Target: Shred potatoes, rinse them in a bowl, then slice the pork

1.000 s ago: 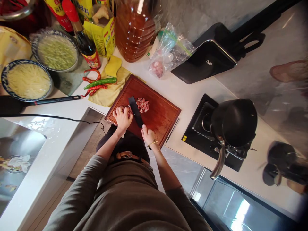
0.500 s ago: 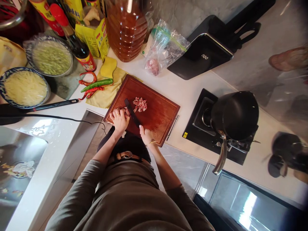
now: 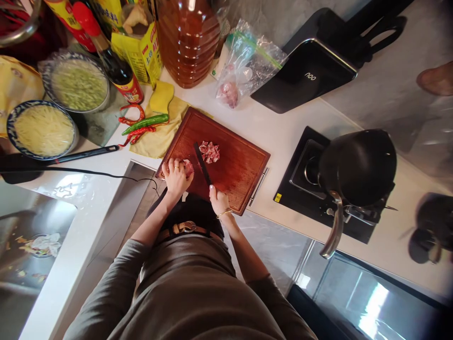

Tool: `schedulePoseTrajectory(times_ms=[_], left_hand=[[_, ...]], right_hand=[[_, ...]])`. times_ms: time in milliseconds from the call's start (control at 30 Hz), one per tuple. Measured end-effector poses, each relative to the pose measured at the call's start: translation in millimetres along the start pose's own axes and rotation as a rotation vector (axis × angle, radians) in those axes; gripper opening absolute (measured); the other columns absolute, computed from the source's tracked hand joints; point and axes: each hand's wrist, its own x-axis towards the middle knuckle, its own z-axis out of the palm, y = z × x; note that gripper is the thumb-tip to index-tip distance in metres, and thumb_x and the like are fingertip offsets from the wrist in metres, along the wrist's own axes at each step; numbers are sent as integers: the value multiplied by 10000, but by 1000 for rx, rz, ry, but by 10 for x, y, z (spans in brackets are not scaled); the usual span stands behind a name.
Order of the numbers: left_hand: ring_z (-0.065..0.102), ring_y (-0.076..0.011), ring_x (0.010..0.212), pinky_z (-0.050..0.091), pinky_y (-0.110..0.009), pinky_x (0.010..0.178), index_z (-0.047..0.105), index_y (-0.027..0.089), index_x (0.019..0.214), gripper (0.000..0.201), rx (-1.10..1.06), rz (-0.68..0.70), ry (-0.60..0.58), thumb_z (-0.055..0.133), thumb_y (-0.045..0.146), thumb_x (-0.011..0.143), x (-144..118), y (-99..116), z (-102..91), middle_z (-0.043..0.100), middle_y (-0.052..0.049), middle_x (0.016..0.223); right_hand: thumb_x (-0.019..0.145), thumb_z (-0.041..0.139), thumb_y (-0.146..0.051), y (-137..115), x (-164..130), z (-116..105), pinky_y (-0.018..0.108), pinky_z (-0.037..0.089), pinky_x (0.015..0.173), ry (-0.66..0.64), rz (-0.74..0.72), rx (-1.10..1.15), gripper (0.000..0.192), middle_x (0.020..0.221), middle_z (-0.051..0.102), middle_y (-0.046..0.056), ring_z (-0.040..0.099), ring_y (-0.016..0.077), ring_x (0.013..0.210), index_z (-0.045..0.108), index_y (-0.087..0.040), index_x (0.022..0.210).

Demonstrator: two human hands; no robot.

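On the brown wooden cutting board point(image 3: 240, 165), my left hand point(image 3: 176, 177) presses its bent fingers over a piece of raw meat point(image 3: 188, 168), whose pink end shows beside the fingertips. My right hand point(image 3: 219, 200) is wrapped around the handle of a dark-bladed kitchen knife point(image 3: 202, 163). The blade points away from me, between the held meat and a small heap of chopped meat point(image 3: 210, 152). Its far end lies close against the heap. The handle is mostly hidden in my fist.
Red and green chilies point(image 3: 145, 124) lie on a yellow cloth point(image 3: 148, 148) left of the board. Two covered bowls stand farther left, including one of pale shreds point(image 3: 42, 130). A black knife block point(image 3: 304, 75) is behind, and a black pan point(image 3: 357, 167) sits on the stove at right.
The knife has moved right, away from my left hand and toward the chopped heap. More of the held meat's cut end now shows. The view has shifted slightly.
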Motion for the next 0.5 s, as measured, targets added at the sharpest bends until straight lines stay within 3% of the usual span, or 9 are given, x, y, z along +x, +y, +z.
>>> schedulePoseTrajectory(times_ms=[167,267,333,500], left_hand=[[412,-323,1181,195,-530,1030,614,173,935,252,-10,-87,71,485,333,788,49,7,-32,590,-116,1120],[472,-305,1089,252,-517,994,586,167,1042,318,-23,-152,75,503,297,763,90,11,-80,613,-112,1038],[489,-293,1053,247,-522,998,577,179,1082,331,-3,-118,43,485,264,775,124,18,-143,624,-103,999],[481,-310,1059,202,-556,1024,658,170,925,230,130,26,-110,476,240,801,217,68,-309,624,-132,1023]], right_hand=[[944,138,-467,-28,1,-2,234,368,576,-12,12,79,608,559,610,60,580,145,556,604,-177,685],[938,172,-480,-39,1,-6,234,366,576,-17,16,92,585,548,603,55,577,143,556,588,-184,652],[934,177,-486,-42,2,-4,241,363,577,-14,16,98,584,541,596,56,580,148,559,576,-189,629],[926,133,-509,-29,11,5,260,372,586,11,2,139,612,540,586,61,578,162,561,563,-196,622]])
